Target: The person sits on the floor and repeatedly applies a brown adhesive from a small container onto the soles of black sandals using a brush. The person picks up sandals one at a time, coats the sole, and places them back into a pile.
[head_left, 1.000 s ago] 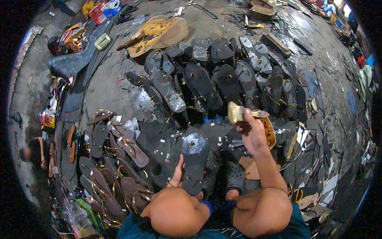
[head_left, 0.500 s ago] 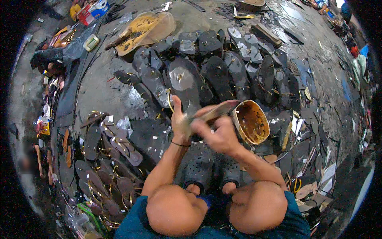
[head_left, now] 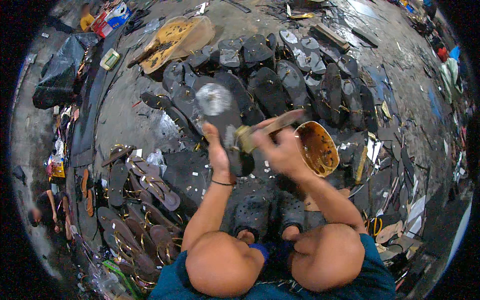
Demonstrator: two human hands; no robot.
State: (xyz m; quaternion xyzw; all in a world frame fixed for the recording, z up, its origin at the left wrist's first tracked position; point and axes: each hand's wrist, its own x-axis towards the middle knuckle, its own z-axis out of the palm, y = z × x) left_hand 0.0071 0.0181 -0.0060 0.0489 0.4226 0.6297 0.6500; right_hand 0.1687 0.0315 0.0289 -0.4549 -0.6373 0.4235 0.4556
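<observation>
My left hand (head_left: 218, 152) holds a black sandal sole (head_left: 220, 112) up in front of me, a pale shiny patch of glue near its far end. My right hand (head_left: 280, 150) grips a wooden-handled brush (head_left: 265, 130) whose yellowish head rests against the sole's near part. Just right of that hand stands a round tin (head_left: 316, 148) with brown glue inside. My bare knees and black clogs (head_left: 265, 215) show below.
Many black soles (head_left: 300, 80) lie spread on the grey floor beyond. Several finished sandals with straps (head_left: 135, 200) pile at my left. A yellow-stained board (head_left: 172, 40) lies far left; scraps and offcuts (head_left: 400, 200) litter the right.
My left hand picked up a black sole and raised it; my right hand brought the brush from beside the tin onto that sole. The view has shifted downward.
</observation>
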